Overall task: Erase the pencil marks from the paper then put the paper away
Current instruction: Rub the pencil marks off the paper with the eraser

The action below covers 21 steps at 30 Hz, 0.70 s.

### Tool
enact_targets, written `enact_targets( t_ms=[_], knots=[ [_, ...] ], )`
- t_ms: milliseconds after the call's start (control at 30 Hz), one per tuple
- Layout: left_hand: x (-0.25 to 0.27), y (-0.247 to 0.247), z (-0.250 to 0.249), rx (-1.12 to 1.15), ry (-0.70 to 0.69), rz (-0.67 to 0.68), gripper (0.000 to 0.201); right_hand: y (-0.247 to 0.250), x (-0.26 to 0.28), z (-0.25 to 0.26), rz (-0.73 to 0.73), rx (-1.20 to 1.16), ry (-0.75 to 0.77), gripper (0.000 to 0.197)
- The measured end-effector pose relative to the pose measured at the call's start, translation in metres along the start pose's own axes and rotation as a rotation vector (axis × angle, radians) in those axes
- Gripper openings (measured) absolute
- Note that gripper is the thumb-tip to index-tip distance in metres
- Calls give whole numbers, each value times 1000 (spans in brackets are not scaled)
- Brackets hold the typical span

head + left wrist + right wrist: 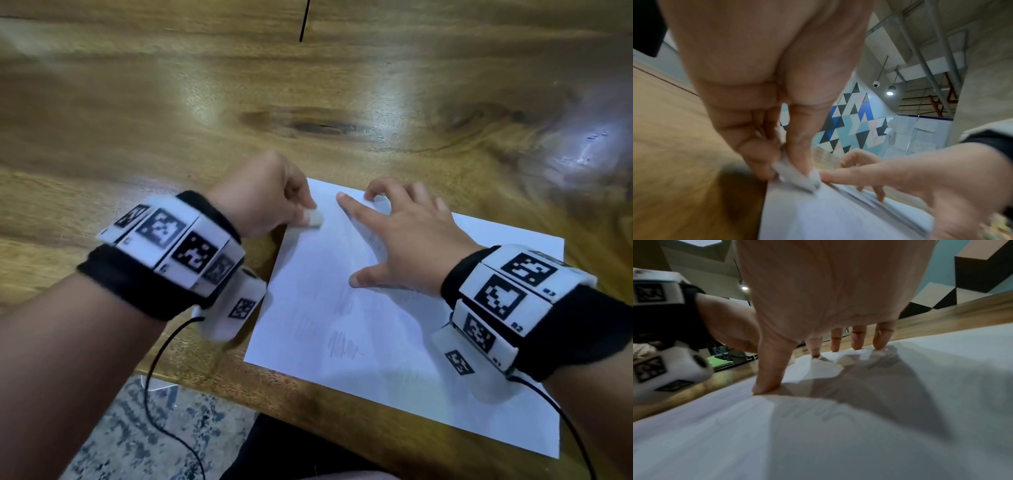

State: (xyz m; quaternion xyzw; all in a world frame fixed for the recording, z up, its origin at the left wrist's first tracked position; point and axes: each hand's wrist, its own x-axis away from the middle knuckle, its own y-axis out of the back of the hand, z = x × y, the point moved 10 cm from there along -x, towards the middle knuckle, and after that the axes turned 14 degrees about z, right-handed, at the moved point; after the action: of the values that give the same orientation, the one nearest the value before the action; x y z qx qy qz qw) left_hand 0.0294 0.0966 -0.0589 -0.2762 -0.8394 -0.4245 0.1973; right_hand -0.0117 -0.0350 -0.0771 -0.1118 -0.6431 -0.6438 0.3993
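A white sheet of paper (394, 342) lies on the wooden table (308, 85) near its front edge, with faint pencil scribbles (342, 344) in its lower middle. My left hand (270, 195) pinches a small white eraser (314, 218) at the paper's far left corner; in the left wrist view the eraser (797, 177) touches the paper's edge (818, 211). My right hand (404, 236) lies spread on the paper (838, 434), its fingertips (766, 388) pressing the sheet down.
The table's front edge (212, 380) runs just below the paper, with patterned floor (137, 438) beyond it. Black cables (154, 377) hang from both wrist bands. A patterned wall (851, 126) stands behind the table.
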Motion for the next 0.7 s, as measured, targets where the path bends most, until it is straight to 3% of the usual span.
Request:
enact_targets(
  t_ms=[100, 300, 467, 533, 700],
  knots=[
    [-5, 12, -7, -19, -3, -116, 11, 0, 0, 0, -1, 5, -6, 101],
    [27, -38, 5, -72, -1, 231, 15, -1, 0, -1, -4, 7, -2, 101],
    [-4, 2, -25, -64, -49, -51, 18, -1, 0, 0, -1, 4, 1, 101],
    [-8, 7, -32, -94, -52, -98, 13, -1, 0, 0, 3, 8, 0, 102],
    [19, -41, -12, -149, -12, 199, 15, -2, 0, 0, 13, 19, 3, 102]
  ],
)
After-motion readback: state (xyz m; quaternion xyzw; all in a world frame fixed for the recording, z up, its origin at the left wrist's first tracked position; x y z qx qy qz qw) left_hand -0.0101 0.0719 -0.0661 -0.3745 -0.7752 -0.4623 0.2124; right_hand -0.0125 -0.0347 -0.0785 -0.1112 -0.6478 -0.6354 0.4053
